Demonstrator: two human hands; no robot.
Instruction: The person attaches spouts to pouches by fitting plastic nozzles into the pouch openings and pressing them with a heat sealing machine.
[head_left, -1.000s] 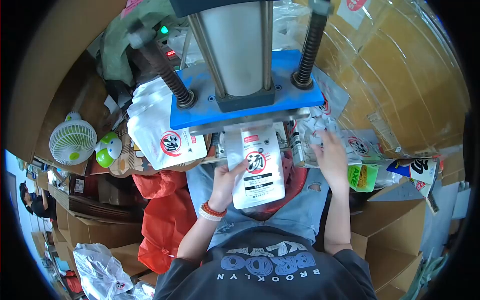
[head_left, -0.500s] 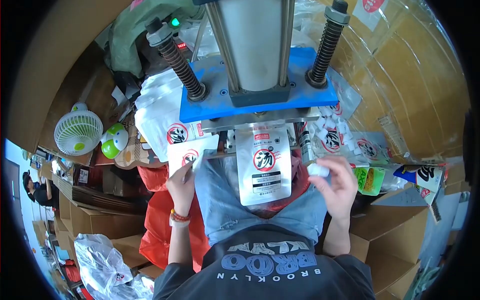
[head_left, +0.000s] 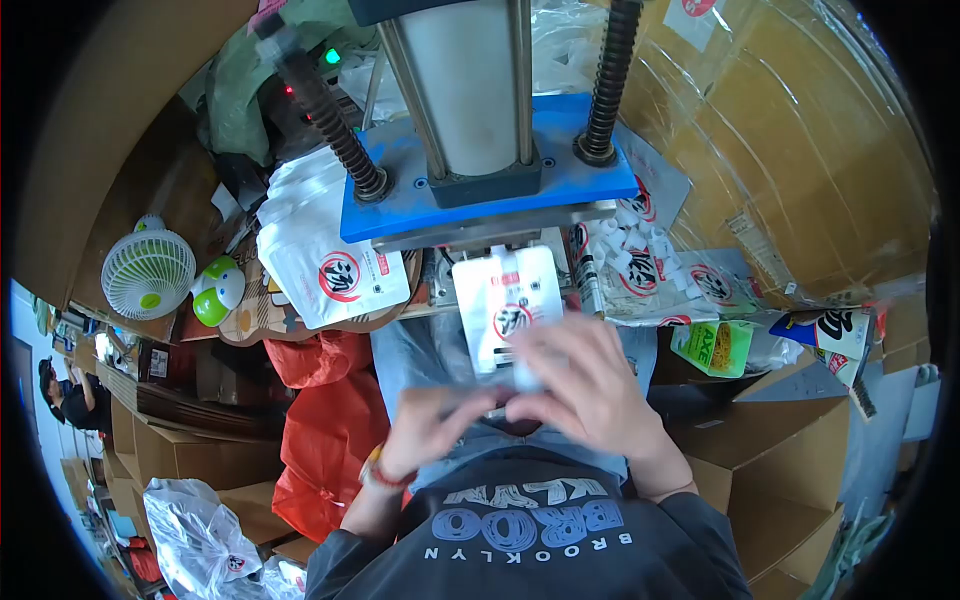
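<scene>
Half a second ago the hands were well apart; now the left hand (head_left: 432,430) and right hand (head_left: 590,390) are close together above the lap (head_left: 405,355), making this two-handed work. Blur hides whether either grip is clamped on anything. The printed pouch (head_left: 505,290) sits tilted at the front of the press (head_left: 455,100). A green tub (head_left: 743,352) contains something yellow (head_left: 722,345).

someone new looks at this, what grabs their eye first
Probably the grey cylinder on its blue plate, dominating the top centre. Below it in view, a white pouch with a red ring stands out, above the blurred left hand and right hand. At picture left, bright red material and a white-and-green fan also catch attention.
</scene>
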